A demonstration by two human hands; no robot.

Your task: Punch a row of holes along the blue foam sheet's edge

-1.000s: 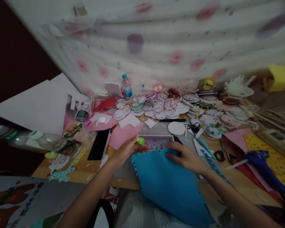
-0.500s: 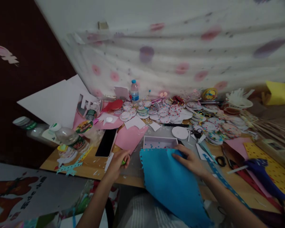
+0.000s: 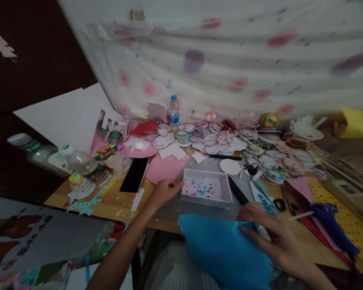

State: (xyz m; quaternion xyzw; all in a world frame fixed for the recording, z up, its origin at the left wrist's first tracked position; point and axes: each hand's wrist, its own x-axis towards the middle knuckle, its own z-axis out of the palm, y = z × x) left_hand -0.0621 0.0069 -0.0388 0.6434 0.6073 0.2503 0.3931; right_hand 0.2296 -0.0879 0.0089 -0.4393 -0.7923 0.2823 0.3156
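A blue sheet (image 3: 218,249) with small notches along its edges hangs over my lap. My right hand (image 3: 263,229) pinches its upper right part between thumb and fingers. On the table beyond it sits a shallow white box (image 3: 208,202) scattered inside with tiny blue and red dots. My left hand (image 3: 165,192) is closed at the box's left wall, its fingertips touching or almost touching the rim. A bit of something green shows between its fingers; most of it is hidden.
Stacks of dotted paper discs (image 3: 210,141) fill the back of the table. A black phone (image 3: 135,175) and plastic bottles (image 3: 89,167) are at the left. Scissors (image 3: 252,167), a roll of black tape (image 3: 280,204) and a blue glue gun (image 3: 329,221) lie right.
My right hand has drawn the blue sheet down toward my lap, uncovering the box and its dots. My left hand has moved up and right to the box's edge.
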